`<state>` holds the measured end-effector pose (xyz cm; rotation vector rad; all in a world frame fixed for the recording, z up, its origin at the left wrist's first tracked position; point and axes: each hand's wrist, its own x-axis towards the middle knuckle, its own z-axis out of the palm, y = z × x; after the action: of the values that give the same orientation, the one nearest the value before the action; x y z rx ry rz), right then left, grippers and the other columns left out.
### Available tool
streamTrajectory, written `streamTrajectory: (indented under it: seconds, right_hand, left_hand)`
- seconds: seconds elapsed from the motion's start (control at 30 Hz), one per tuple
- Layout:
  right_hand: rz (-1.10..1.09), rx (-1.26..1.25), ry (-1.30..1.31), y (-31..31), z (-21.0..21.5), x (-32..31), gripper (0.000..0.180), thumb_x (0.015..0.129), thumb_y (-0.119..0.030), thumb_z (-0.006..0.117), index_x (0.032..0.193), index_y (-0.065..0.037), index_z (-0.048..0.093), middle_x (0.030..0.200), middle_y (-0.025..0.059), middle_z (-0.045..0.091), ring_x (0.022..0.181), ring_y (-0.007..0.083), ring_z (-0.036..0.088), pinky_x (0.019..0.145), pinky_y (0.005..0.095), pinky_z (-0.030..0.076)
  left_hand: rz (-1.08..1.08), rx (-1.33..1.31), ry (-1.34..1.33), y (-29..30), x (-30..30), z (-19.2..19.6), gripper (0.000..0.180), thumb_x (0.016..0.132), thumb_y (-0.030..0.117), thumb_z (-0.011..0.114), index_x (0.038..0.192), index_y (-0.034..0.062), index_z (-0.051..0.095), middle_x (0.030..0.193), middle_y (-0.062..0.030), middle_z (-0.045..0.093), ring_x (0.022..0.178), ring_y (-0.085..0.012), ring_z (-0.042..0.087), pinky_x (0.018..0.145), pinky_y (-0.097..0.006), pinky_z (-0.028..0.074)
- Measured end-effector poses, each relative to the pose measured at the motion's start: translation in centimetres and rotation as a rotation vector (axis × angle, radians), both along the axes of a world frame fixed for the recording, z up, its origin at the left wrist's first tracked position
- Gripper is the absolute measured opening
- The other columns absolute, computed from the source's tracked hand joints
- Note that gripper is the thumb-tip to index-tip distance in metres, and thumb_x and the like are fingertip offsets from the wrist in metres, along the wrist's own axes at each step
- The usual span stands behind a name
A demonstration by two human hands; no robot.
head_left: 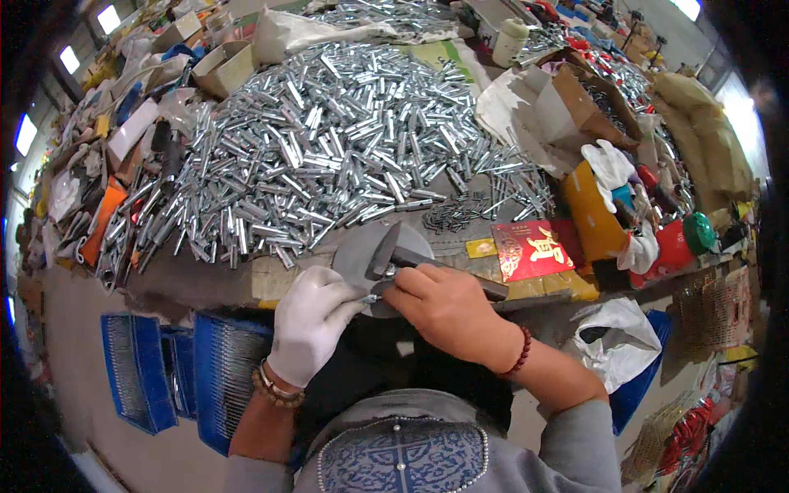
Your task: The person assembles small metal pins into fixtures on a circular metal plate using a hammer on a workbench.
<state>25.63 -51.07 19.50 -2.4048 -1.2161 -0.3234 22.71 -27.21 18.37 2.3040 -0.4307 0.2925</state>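
My left hand (309,324), in a white glove, is closed in a pinch on a small silvery metal piece (372,298) at the near edge of a round grey plate (349,249). My bare right hand (448,314) is wrapped round a hammer (385,249). The hammer's head rests on or just above the plate, and its dark handle sticks out to the right beyond the knuckles. My right fingertips come close to the metal piece; whether they touch it I cannot tell. Beyond the plate spreads a large heap of shiny metal tubes (329,148).
Small dark pins (454,212) lie by the heap, near a red card (532,250). On the right stand a cardboard box (596,107) and a red jar with a green lid (699,233). Blue crates (138,374) sit below the bench at left; a white bag (622,341) at right.
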Motion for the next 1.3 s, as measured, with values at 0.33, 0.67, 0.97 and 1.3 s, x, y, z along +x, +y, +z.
streamTrajectory:
  seconds: [0.33,0.67,0.97,1.3]
  right_hand:
    - [-0.595,0.214,0.149,-6.1,0.1,2.5,0.033,0.081,-0.005,0.079,0.113,-0.011,0.071,0.099,0.0124,0.065,0.089,0.0382,0.069,0.075,0.0473,0.057]
    - [-0.55,0.123,0.132,-6.2,-1.8,5.9,0.026,0.084,0.005,0.072,0.107,-0.008,0.07,0.104,0.0131,0.066,0.094,0.0402,0.068,0.08,0.0469,0.055]
    - [-0.522,0.091,0.121,-6.9,-0.5,5.5,0.037,0.076,0.014,0.062,0.108,-0.003,0.064,0.104,0.0183,0.066,0.102,0.0435,0.065,0.087,0.0467,0.054]
    - [-0.088,0.071,0.139,1.6,2.1,1.1,0.056,0.08,0.007,0.067,0.133,-0.01,0.062,0.102,0.014,0.069,0.1,0.0365,0.068,0.088,0.0488,0.056]
  left_hand:
    - [0.004,-0.018,-0.003,0.1,-0.2,0.0,0.015,0.08,0.004,0.083,0.094,0.0032,0.078,0.097,-0.0117,0.067,0.096,-0.0325,0.065,0.085,-0.042,0.052]
    - [0.0,-0.015,-0.008,0.2,-0.2,-0.3,0.015,0.08,0.005,0.083,0.094,0.0042,0.079,0.096,-0.0116,0.067,0.097,-0.032,0.066,0.086,-0.042,0.052]
    - [-0.005,0.009,-0.001,0.2,0.0,0.0,0.012,0.083,0.01,0.081,0.095,0.0072,0.08,0.096,-0.0102,0.067,0.095,-0.0321,0.066,0.085,-0.043,0.053]
    - [0.001,0.065,-0.003,0.2,-0.5,0.0,0.015,0.084,0.011,0.081,0.098,0.0072,0.077,0.099,-0.0112,0.067,0.096,-0.0333,0.067,0.085,-0.043,0.053]
